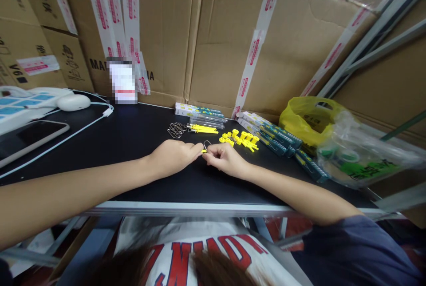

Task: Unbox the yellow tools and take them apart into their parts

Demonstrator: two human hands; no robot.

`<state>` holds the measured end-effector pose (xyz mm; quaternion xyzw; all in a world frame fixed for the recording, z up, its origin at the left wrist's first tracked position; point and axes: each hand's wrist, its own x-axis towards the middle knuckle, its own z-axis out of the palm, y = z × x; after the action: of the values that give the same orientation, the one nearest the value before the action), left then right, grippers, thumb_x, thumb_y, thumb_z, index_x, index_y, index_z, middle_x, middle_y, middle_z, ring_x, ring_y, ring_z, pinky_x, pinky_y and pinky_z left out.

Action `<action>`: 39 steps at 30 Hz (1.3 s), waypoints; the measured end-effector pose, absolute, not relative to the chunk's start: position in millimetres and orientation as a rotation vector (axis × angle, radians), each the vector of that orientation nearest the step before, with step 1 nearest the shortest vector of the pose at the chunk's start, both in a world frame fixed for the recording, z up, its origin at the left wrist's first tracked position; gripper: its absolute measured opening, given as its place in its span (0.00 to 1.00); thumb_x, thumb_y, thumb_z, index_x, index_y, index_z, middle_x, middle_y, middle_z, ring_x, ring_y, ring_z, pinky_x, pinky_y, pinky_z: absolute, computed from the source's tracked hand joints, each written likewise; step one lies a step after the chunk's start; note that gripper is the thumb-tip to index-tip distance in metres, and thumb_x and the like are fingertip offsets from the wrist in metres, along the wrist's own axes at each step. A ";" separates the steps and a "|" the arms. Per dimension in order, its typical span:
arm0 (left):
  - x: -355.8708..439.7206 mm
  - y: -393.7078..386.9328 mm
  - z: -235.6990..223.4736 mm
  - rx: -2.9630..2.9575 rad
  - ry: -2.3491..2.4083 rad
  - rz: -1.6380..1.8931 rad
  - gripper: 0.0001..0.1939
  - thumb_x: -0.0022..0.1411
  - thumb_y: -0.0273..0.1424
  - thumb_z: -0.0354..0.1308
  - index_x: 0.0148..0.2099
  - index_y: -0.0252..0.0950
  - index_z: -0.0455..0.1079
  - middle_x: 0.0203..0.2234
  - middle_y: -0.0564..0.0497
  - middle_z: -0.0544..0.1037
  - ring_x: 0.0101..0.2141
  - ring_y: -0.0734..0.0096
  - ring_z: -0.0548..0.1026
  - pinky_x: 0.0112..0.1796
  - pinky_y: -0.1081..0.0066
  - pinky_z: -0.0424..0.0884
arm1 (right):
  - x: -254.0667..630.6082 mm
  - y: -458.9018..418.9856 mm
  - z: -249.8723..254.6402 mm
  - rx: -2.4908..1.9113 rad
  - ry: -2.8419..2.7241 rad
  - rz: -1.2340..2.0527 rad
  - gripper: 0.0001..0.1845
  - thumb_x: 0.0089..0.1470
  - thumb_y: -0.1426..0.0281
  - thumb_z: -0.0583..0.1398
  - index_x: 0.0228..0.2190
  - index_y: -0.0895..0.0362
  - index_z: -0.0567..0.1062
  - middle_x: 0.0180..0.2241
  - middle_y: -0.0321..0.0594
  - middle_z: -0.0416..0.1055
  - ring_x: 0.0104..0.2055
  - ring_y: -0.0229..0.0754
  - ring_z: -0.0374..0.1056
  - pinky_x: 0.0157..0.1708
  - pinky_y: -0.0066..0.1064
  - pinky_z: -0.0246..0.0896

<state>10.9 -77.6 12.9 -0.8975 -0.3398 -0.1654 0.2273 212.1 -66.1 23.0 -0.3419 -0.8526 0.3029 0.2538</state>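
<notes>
Both hands rest on the black table point(133, 139) and meet at its middle. My left hand point(175, 156) is curled, its fingertips pinched on a small yellow piece with a wire hook point(205, 146). My right hand point(224, 159) pinches the same small piece from the other side. Just beyond lie a pile of small yellow parts point(241, 139), a bunch of metal wire hooks point(176, 129) and a few finished yellow pieces point(203, 129).
Clear tubes and printed packs point(199, 113) lie near the back; more blue-green packs point(276, 137) lie right. A yellow bag point(309, 119) and a clear plastic bag point(362, 157) sit far right. A power strip point(20, 104), phone point(31, 137) and white cable are left. Cardboard boxes form the back wall.
</notes>
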 end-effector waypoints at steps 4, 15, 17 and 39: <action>13.0 -76.1 10.8 -2.429 -0.966 -0.427 0.07 0.67 0.27 0.47 0.38 0.34 0.65 0.23 0.52 0.75 0.24 0.68 0.75 0.20 0.76 0.61 | 211.1 -66.4 27.8 -0.957 -2.384 0.562 0.19 0.52 0.68 0.55 0.15 0.57 0.55 0.15 0.28 0.49 0.20 0.29 0.45 0.21 0.24 0.41; 11.9 -74.6 11.3 -2.416 -1.000 -0.430 0.06 0.66 0.29 0.48 0.40 0.35 0.66 0.23 0.52 0.75 0.23 0.67 0.75 0.20 0.77 0.61 | 212.9 -64.2 25.6 -0.942 -2.281 0.960 0.18 0.54 0.64 0.56 0.17 0.59 0.63 0.15 0.29 0.58 0.15 0.28 0.53 0.17 0.21 0.48; 12.2 -74.9 12.2 -2.429 -1.006 -0.429 0.07 0.67 0.29 0.47 0.39 0.35 0.66 0.23 0.51 0.75 0.23 0.68 0.75 0.21 0.77 0.62 | 213.1 -63.8 25.2 -0.944 -2.279 0.960 0.18 0.54 0.64 0.56 0.17 0.59 0.64 0.15 0.29 0.58 0.15 0.28 0.53 0.17 0.21 0.48; 17.6 -75.1 21.9 -2.528 -1.169 -0.362 0.12 0.68 0.33 0.44 0.40 0.35 0.67 0.24 0.48 0.77 0.23 0.66 0.76 0.22 0.75 0.65 | 213.0 -60.5 31.1 -0.990 -2.272 1.047 0.17 0.53 0.65 0.56 0.16 0.59 0.62 0.18 0.32 0.65 0.14 0.26 0.54 0.13 0.19 0.48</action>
<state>17.6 -75.1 21.9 -0.8875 -0.4106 -0.1271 0.1658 213.0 -60.5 31.1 -0.3587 -0.8231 0.3792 0.2236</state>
